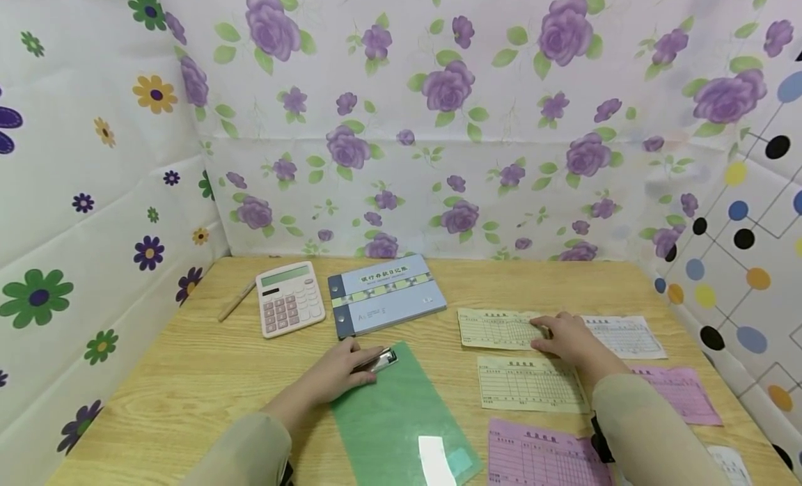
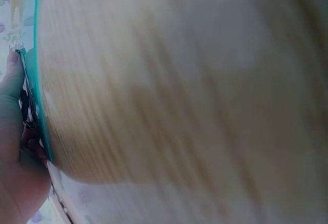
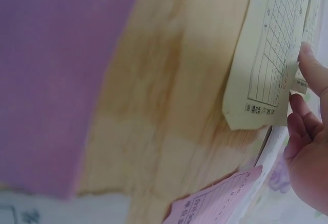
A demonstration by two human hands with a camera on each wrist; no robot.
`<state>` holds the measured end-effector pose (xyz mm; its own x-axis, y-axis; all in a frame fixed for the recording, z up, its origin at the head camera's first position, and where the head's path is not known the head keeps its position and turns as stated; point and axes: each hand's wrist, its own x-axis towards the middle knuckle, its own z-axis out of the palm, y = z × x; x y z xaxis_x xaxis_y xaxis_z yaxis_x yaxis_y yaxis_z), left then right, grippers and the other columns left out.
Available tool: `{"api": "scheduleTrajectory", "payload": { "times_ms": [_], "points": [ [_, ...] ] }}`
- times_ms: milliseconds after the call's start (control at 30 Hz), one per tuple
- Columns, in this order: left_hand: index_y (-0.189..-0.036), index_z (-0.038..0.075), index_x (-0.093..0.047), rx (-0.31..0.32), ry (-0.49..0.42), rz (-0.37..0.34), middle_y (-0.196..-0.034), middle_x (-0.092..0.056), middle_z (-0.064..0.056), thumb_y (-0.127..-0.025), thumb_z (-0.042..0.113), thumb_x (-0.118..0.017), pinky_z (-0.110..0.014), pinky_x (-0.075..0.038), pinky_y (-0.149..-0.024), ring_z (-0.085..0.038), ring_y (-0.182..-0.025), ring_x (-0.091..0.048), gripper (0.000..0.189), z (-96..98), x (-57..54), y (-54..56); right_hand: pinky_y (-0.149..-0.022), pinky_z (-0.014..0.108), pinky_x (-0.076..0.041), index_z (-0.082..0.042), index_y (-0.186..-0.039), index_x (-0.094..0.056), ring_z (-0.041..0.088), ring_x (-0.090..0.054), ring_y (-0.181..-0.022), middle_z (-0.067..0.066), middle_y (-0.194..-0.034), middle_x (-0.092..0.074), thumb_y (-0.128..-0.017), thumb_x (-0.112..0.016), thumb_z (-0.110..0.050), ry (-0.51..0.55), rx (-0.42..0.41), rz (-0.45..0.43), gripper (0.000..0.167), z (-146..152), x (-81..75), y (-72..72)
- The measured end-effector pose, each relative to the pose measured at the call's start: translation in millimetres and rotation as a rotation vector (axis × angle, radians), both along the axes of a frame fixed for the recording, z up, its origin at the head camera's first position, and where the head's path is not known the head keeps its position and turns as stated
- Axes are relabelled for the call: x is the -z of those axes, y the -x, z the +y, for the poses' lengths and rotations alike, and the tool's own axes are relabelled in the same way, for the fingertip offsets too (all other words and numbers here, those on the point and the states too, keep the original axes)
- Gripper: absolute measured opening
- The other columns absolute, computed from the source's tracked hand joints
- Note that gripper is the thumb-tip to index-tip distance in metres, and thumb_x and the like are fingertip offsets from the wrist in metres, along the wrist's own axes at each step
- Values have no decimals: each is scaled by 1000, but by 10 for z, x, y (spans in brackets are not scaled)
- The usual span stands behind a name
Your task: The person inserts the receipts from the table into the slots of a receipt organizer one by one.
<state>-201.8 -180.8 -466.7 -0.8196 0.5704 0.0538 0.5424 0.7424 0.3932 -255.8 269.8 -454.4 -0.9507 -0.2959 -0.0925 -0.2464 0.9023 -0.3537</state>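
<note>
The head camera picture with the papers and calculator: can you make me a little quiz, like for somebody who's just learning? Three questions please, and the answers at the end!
1. Pick one: which one grips the metal clip on the green board?
A) right
B) left
C) both

2. True or false: in the head view, the calculator lies to the left of the blue book.

3. Fill the gap: the right hand has its fingers at a paper slip coloured ____.

Key:
1. B, the left hand.
2. True.
3. Yellow.
</note>
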Motion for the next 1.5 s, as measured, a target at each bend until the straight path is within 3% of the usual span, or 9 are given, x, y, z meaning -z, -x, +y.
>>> {"api": "scheduleTrajectory", "payload": {
  "times_ms": [233,367,500,633,700,867,967,1100,1500],
  "points": [
    [-139,18,-49,4,-12,4,-89,-40,3,-89,38,-61,-26,-33,-63,-12,-73,-35,55,2,8,4,-65,38,-39,3,-133,-48,21,-46,-71,9,-85,-53,-89,-66,-26,104,5,-78,56,-17,-30,-15],
    [-138,18,-49,14,-13,18,-88,-40,3,-89,39,-61,-26,-32,-63,-12,-72,-34,55,-1,9,4,-62,36,-40,3,-135,-45,22,-47,-68,18,-98,-54,-91,-62,-23,239,73,-150,53,-26,-98,-60],
    [-138,18,-49,14,-10,7,-88,-40,2,-89,38,-62,-26,-32,-62,-12,-72,-34,55,-2,-7,16,-67,40,-45,0,-131,-48,32,-53,-85,28,-119,-47,-94,-57,-27,361,138,-176,47,14,-153,-102],
    [-139,21,-48,-1,3,-38,-88,-39,1,-89,40,-62,-27,-32,-62,-13,-71,-35,56,5,-33,36,-75,42,-45,-1,-125,-52,34,-51,-99,22,-119,-49,-96,-54,-32,469,198,-185,43,73,-157,-108],
    [-140,22,-47,-6,16,-55,-89,-39,1,-89,41,-61,-28,-32,-62,-13,-71,-35,56,6,-39,43,-74,39,-44,-1,-123,-52,28,-51,-95,17,-117,-51,-96,-54,-33,512,229,-191,42,90,-148,-103],
    [-140,22,-46,-12,23,-66,-89,-39,1,-89,41,-61,-28,-32,-61,-14,-71,-35,56,-3,-23,41,-56,33,-42,-4,-123,-51,15,-46,-67,17,-116,-49,-96,-53,-33,562,260,-203,40,109,-115,-75],
    [-141,23,-46,-17,28,-63,-89,-39,1,-89,41,-60,-28,-32,-61,-14,-71,-35,56,-5,-12,38,-49,33,-39,-4,-125,-50,16,-45,-63,19,-116,-46,-96,-54,-28,571,259,-205,38,110,-99,-66],
    [-141,23,-46,-18,34,-58,-88,-38,1,-90,40,-61,-28,-32,-62,-13,-70,-35,56,-2,-4,32,-60,34,-43,-2,-129,-49,24,-52,-82,18,-114,-48,-97,-53,-25,566,236,-192,39,103,-114,-82],
    [-138,23,-49,-38,20,-29,-86,-39,2,-91,40,-59,-28,-32,-60,-13,-68,-34,51,10,10,27,-79,41,-47,-9,-132,-50,30,-52,-93,12,-101,-44,-95,-56,-31,602,214,-203,44,20,-268,-116]
  ]
}}
